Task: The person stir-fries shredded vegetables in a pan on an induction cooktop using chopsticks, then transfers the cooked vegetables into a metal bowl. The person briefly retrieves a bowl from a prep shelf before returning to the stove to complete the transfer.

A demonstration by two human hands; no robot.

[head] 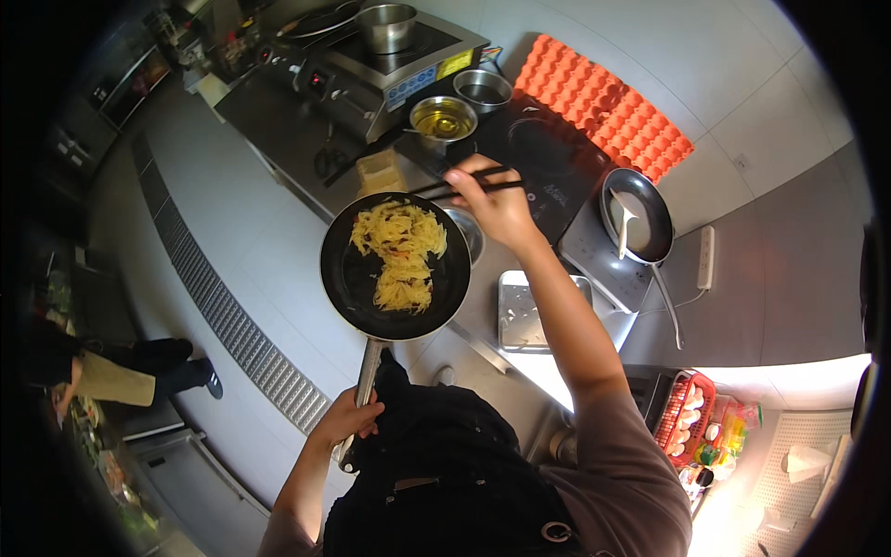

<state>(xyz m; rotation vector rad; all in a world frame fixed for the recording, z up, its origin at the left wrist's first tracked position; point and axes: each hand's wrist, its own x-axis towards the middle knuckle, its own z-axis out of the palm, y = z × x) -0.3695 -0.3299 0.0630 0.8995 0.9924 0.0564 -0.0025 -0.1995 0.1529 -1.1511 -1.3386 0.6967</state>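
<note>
My left hand (355, 416) grips the metal handle (368, 372) of a black frying pan (348, 292), held up in front of me. Shredded yellow food (400, 254), looking like potato shreds with small red bits, lies in two joined heaps in it. In my right hand (493, 202) is a pair of black chopsticks (445, 188), pointing left over the pan's far rim; their tips are hard to make out against it. Just beyond the pan stands a pale rectangular container (380, 170). A metal bowl (468, 233) is partly hidden behind the pan's right edge.
Bowls of yellow oil (443, 120) and dark liquid (482, 90) stand beside a black cooktop (543, 150). Orange egg trays (602, 104) lean on the wall. A second frying pan (637, 216), a metal tray (522, 313) and an egg basket (686, 418) are rightward. Another person (118, 376) stands left.
</note>
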